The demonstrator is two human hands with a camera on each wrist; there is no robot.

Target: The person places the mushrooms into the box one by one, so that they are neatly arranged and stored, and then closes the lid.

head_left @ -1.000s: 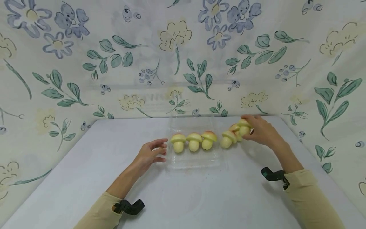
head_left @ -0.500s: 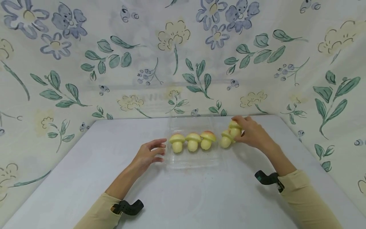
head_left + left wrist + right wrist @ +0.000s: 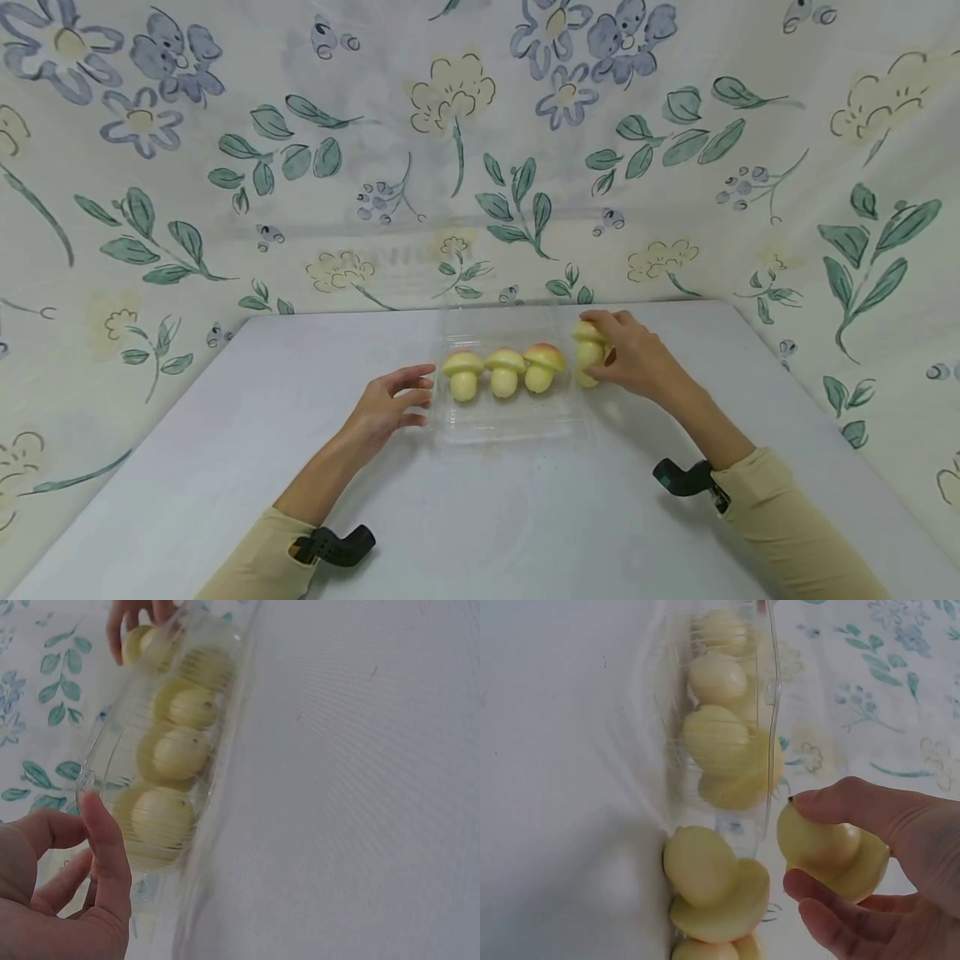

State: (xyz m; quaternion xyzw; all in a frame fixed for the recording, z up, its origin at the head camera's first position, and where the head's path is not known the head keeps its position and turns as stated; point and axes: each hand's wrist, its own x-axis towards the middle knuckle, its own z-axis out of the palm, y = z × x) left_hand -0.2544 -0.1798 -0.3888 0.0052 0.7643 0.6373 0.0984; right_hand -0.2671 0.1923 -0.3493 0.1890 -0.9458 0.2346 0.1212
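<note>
In the head view, a clear plastic container (image 3: 510, 427) sits mid-table with three pale yellow-green mushroom-shaped pieces (image 3: 504, 375) in a row inside. Their caps carry a reddish tinge. My left hand (image 3: 384, 410) is at the container's left side, fingers loosely bent, with a fingertip touching its rim (image 3: 84, 780) in the left wrist view. My right hand (image 3: 636, 354) pinches another mushroom-shaped piece (image 3: 821, 844) between thumb and fingers, just right of the container. Below it, one more mushroom-shaped piece (image 3: 705, 870) rests on the table.
Part of a further mushroom-shaped piece (image 3: 705, 951) shows at the bottom of the right wrist view. The white table (image 3: 480, 517) ends at a flower-patterned cloth (image 3: 465, 208) hanging behind it. A black wrist camera (image 3: 686, 479) sits on the right sleeve.
My right hand has carried its mushroom-shaped piece left, towards the container's right side. My left hand has stayed at the container's left edge.
</note>
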